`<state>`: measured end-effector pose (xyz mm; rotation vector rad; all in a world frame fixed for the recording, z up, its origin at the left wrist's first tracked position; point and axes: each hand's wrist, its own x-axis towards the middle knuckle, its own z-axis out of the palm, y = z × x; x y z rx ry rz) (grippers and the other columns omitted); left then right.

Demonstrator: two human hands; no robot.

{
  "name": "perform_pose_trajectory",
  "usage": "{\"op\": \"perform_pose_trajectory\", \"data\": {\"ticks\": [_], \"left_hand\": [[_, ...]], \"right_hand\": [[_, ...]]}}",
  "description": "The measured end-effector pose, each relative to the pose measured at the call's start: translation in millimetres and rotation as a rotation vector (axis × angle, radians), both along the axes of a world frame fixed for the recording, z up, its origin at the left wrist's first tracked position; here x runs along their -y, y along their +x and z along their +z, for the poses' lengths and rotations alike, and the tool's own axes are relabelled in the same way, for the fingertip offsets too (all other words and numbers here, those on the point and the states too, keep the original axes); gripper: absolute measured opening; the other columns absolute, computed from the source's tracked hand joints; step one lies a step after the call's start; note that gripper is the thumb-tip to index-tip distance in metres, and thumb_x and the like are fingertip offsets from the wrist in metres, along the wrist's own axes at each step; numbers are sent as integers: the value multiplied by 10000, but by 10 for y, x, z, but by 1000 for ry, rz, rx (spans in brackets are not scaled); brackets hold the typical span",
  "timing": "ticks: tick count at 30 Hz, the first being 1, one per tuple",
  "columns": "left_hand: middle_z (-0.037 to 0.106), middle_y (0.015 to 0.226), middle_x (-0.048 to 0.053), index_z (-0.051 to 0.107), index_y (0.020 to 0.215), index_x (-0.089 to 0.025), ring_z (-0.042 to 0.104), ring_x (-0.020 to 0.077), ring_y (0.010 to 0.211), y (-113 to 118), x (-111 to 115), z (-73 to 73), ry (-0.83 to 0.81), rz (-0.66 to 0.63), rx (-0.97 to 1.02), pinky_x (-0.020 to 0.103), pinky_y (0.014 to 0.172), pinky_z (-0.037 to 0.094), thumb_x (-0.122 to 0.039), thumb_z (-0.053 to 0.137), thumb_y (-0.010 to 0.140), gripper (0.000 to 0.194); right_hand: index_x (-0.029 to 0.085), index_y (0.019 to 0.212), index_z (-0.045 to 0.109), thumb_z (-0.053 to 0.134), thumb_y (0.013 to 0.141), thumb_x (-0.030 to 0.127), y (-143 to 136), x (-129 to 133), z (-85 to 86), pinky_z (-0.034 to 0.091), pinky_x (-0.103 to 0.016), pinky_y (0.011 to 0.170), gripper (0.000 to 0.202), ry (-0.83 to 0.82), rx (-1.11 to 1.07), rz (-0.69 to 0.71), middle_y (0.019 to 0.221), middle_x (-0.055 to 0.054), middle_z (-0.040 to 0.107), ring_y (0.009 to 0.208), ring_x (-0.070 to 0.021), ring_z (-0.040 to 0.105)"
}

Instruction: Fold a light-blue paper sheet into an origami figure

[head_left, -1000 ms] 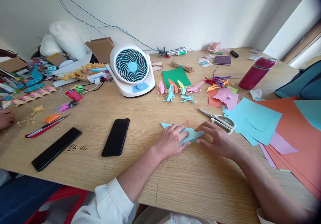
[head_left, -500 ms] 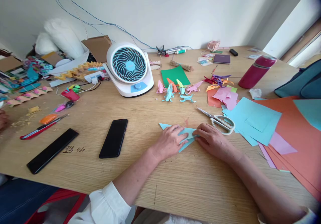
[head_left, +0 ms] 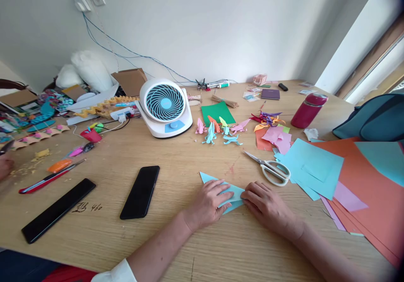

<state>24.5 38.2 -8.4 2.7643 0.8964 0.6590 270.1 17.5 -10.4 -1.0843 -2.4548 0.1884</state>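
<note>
Well, hands palm-down at blue paper.

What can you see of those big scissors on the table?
The scissors have pale, whitish loop handles and grey blades that look like metal. They lie flat on the wooden table, nearly closed, tips pointing away and to the left. The handles sit just left of the blue paper sheets. No hand touches them.
</note>
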Motion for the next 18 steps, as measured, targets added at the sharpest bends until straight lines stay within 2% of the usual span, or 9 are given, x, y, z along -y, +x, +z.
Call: {"op": "perform_pose_trajectory", "data": {"ticks": [8,18], "left_hand": [[689,1219,48,650,1171,-216,600,262,1164,204,179,-43,12,101,92,449,966,501,-320,478,981,277],[721,978,40,667,1057,-189,622,194,914,261,235,53,-47,108,182,349,824,506,-176,466,952,227]], "right_hand": [[191,989,602,461,980,158,58,-42,-28,438,-351,752,145,25,-63,-55,929,-80,593,833,-204,548],[208,991,605,478,967,157,78,-58,-41,464,-370,780,139,24,-73,-94,957,-79,602,875,-216,569]]}}
